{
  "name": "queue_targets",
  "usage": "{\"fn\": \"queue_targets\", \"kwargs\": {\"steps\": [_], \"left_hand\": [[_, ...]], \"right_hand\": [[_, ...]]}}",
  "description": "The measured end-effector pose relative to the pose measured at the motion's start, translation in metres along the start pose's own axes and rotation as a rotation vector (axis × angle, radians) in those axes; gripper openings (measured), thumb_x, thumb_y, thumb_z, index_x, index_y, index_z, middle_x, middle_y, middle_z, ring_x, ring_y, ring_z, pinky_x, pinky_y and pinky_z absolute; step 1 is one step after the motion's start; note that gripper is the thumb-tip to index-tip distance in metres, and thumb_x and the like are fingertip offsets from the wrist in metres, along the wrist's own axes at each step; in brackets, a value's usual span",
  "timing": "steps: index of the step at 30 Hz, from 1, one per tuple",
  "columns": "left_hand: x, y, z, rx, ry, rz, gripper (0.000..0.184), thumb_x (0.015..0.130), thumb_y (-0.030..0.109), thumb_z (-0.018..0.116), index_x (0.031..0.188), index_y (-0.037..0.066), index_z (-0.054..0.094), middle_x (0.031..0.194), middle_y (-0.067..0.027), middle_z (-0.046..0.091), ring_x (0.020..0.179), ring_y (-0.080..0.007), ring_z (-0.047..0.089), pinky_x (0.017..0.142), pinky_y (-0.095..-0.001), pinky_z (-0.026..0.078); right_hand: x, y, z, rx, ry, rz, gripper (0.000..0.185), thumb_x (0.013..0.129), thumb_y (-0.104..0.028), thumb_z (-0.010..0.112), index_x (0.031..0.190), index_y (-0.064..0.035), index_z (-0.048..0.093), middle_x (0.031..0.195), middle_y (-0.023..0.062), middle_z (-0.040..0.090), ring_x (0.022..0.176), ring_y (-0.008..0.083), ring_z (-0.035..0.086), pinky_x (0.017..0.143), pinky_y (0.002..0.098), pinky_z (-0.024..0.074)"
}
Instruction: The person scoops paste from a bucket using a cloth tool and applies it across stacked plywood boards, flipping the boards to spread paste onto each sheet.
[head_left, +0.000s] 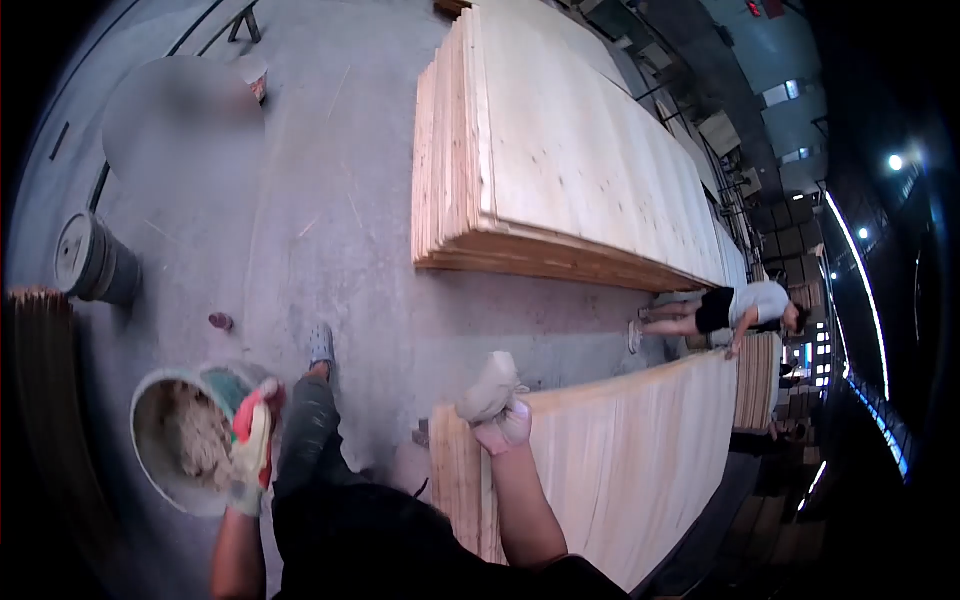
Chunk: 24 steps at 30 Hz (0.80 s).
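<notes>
At the lower left, my left hand (252, 440), in a pale and red work glove, is closed at the rim of a round bucket (150, 465). What its fingers hold I cannot make out. Inside the bucket is a lumpy, light brown material (200, 435), and a green patch shows on its far side. My right hand (503, 428) is raised near the corner of the nearer plywood stack (620, 440). Its fingers are wrapped round a pale beige lump (490, 388), whose material is unclear.
A larger plywood stack (590, 150) lies beyond an aisle. Between the stacks, another person (745, 308) bends over the nearer one. A lidded drum (95, 258) and a small dark red object (221, 321) stand left. My foot (320, 345) is beside the bucket.
</notes>
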<state>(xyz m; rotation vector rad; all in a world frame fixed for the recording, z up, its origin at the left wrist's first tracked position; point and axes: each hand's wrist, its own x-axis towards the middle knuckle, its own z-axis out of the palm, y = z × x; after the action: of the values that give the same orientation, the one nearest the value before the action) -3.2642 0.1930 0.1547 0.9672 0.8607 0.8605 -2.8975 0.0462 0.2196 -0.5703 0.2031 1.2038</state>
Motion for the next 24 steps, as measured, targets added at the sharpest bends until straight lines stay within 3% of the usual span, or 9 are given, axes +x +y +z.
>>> {"fn": "queue_targets", "kwargs": {"steps": [3, 5, 7, 12, 15, 18, 20, 22, 24], "left_hand": [[0.181, 0.067, 0.021, 0.376, 0.173, 0.004, 0.035, 0.106, 0.022, 0.047, 0.131, 0.001, 0.058, 0.13, -0.0128, 0.063, 0.121, -0.0228, 0.059, 0.107, -0.0345, 0.043], [0.272, 0.126, 0.054, 0.369, 0.114, 0.067, 0.033, 0.105, 0.02, 0.047, 0.13, 0.001, 0.059, 0.128, -0.0127, 0.063, 0.119, -0.0224, 0.06, 0.106, -0.0348, 0.044], [0.366, 0.185, 0.089, 0.418, 0.019, 0.18, 0.032, 0.105, 0.016, 0.048, 0.129, 0.0, 0.059, 0.126, -0.0123, 0.064, 0.117, -0.0221, 0.061, 0.106, -0.0356, 0.044], [0.623, 0.238, 0.115, 0.504, -0.178, 0.289, 0.033, 0.106, 0.019, 0.046, 0.129, -0.002, 0.058, 0.128, -0.0126, 0.062, 0.12, -0.0228, 0.058, 0.107, -0.0354, 0.042], [0.762, 0.219, 0.095, 0.446, -0.069, 0.165, 0.039, 0.107, 0.029, 0.048, 0.13, -0.002, 0.056, 0.127, -0.0108, 0.062, 0.121, -0.0221, 0.057, 0.109, -0.0362, 0.04], [0.867, 0.186, 0.032, 0.422, 0.074, 0.008, 0.038, 0.103, 0.034, 0.055, 0.126, 0.004, 0.061, 0.12, -0.0059, 0.064, 0.109, -0.0174, 0.06, 0.096, -0.0327, 0.048], [0.897, 0.187, -0.006, 0.239, 0.253, -0.417, 0.03, 0.098, 0.035, 0.064, 0.123, 0.019, 0.062, 0.11, 0.0024, 0.066, 0.095, -0.0113, 0.06, 0.073, -0.0265, 0.046], [0.929, 0.211, -0.052, 0.273, 0.343, -0.419, 0.029, 0.096, 0.037, 0.066, 0.119, 0.02, 0.063, 0.101, 0.0072, 0.063, 0.077, -0.0061, 0.053, 0.061, -0.0221, 0.038], [0.954, 0.218, -0.106, 0.2, 0.429, -0.554, 0.038, 0.093, 0.045, 0.065, 0.125, 0.023, 0.059, 0.099, 0.007, 0.062, 0.077, -0.0092, 0.053, 0.063, -0.0257, 0.037]], "right_hand": [[0.113, -0.024, 0.08, 0.005, -0.062, -0.032, 0.028, 0.098, -0.018, 0.052, 0.124, -0.0133, 0.06, 0.126, 0.0064, 0.062, 0.12, 0.0251, 0.06, 0.106, 0.0507, 0.0478], [0.159, -0.044, 0.123, 0.014, -0.192, -0.076, 0.028, 0.098, -0.019, 0.053, 0.125, -0.0132, 0.06, 0.126, 0.0059, 0.062, 0.119, 0.024, 0.06, 0.106, 0.0493, 0.0484], [0.222, -0.06, 0.158, 0.137, -0.039, -0.127, 0.031, 0.096, -0.02, 0.054, 0.125, -0.0092, 0.059, 0.123, 0.0074, 0.063, 0.117, 0.0243, 0.061, 0.105, 0.0481, 0.0486], [0.428, -0.084, 0.234, 0.154, -0.152, -0.162, 0.04, 0.093, -0.017, 0.058, 0.132, -0.0089, 0.054, 0.125, 0.0084, 0.062, 0.118, 0.0243, 0.06, 0.106, 0.0428, 0.0483], [0.568, -0.099, 0.248, 0.235, -0.09, -0.203, 0.04, 0.095, -0.016, 0.056, 0.133, -0.0077, 0.052, 0.127, 0.0081, 0.06, 0.119, 0.0234, 0.059, 0.104, 0.0413, 0.0486], [0.694, -0.123, 0.303, 0.202, -0.168, -0.25, 0.037, 0.097, -0.015, 0.053, 0.133, -0.0062, 0.052, 0.127, 0.0078, 0.06, 0.12, 0.0225, 0.058, 0.103, 0.0421, 0.0483], [0.775, -0.153, 0.353, 0.161, -0.532, -0.13, 0.035, 0.1, -0.015, 0.05, 0.134, -0.007, 0.052, 0.125, 0.007, 0.061, 0.117, 0.0204, 0.059, 0.1, 0.0405, 0.0487], [0.84, -0.162, 0.425, 0.122, -0.255, -0.154, 0.034, 0.1, -0.017, 0.05, 0.133, -0.0105, 0.052, 0.123, 0.0055, 0.061, 0.113, 0.0188, 0.06, 0.097, 0.0384, 0.0501], [0.916, -0.183, 0.471, 0.129, -0.23, -0.131, 0.033, 0.1, -0.017, 0.05, 0.133, -0.012, 0.052, 0.123, 0.0048, 0.061, 0.112, 0.0187, 0.061, 0.097, 0.0385, 0.0508]]}}
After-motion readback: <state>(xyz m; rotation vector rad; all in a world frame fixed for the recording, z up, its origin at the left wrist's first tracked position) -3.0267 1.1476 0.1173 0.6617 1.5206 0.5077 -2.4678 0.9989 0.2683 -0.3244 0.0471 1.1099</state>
